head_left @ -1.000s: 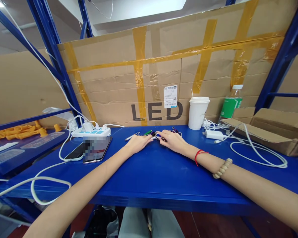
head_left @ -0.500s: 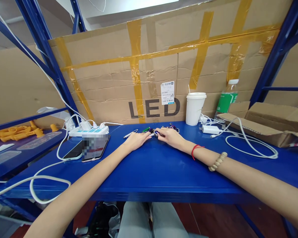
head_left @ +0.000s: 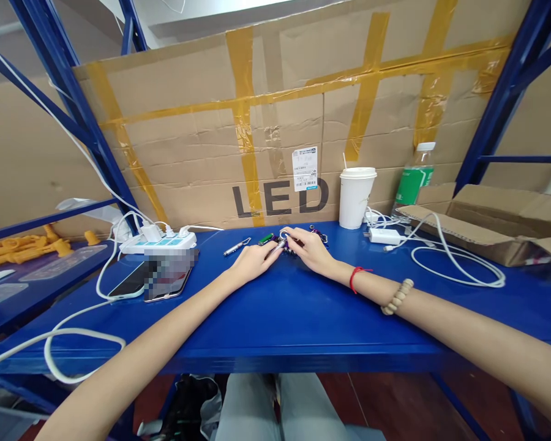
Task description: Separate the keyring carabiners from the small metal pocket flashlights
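My left hand (head_left: pixel 253 260) reaches in from the left over the blue table, its thumb and fingers closed on a small silver cylinder (head_left: pixel 279 245). From the other side my right hand (head_left: pixel 310 250) pinches the cylinder's far end, where a curved metal ring or clip (head_left: pixel 283 234) shows. A green cylinder (head_left: pixel 266 237) lies just behind my left fingers. To the left rests another silver cylinder with a wire clip (head_left: pixel 237 246), touched by neither hand. Dark purple metal pieces (head_left: pixel 319 234) lie behind my right hand. Part of the small pile is hidden by my fingers.
A white cup with a straw (head_left: pixel 357 199) and a green-labelled bottle (head_left: pixel 414 180) stand at the back right. Beside them are a white charger (head_left: pixel 384 237), its cable and an open cardboard box (head_left: pixel 496 223). Phones (head_left: pixel 133 280) and a power strip (head_left: pixel 158 244) lie left.
Both hands have shifted slightly, and the silver cylinder with its curved ring now shows more plainly between them. The view has turned a little, moving the surroundings left.
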`<state>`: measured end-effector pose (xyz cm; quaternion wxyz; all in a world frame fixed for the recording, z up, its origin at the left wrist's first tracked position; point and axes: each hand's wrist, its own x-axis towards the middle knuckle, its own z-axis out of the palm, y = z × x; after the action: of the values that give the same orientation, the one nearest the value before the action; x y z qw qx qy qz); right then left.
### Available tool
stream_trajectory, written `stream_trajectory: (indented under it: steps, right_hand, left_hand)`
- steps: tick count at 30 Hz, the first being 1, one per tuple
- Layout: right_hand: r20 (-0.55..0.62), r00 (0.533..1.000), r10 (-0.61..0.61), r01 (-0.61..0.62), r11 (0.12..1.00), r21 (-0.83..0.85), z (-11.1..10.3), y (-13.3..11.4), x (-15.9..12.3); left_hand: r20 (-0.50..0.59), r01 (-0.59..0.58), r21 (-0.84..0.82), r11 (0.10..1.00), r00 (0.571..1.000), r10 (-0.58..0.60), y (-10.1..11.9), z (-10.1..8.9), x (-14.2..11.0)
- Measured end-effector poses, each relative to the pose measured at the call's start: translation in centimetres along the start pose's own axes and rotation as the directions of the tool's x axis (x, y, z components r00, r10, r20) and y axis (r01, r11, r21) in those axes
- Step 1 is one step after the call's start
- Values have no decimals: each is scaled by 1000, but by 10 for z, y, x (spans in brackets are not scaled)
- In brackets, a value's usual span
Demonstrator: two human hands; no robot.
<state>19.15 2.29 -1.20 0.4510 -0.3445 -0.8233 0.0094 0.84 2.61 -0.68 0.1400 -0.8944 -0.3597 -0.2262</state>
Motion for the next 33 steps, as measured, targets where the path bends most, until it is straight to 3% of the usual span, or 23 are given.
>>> stream_trajectory:
  steps: [9,14,21,27,33]
  right_hand:
    - [-11,993,117,-117,992,41,1,7,3]
    - [-65,961,269,-277,942,-187,-14,29,0]
    - [-10,862,507,-459,772,-440,-27,49,-6]
    - [-87,865,494,-475,750,-460,-22,46,-8]
    - [-105,900,423,-435,856,-281,-19,30,-5]
  left_hand:
    - [169,-137,105,985,978,118,2,-4,1]
    - [189,-24,121,992,982,0,2,-7,2]
    - [228,-13,181,983,973,-29,7,-13,2]
    - [191,36,139,990,980,-63,6,-12,1]
    - [173,39,90,995,983,-54,5,-9,1]
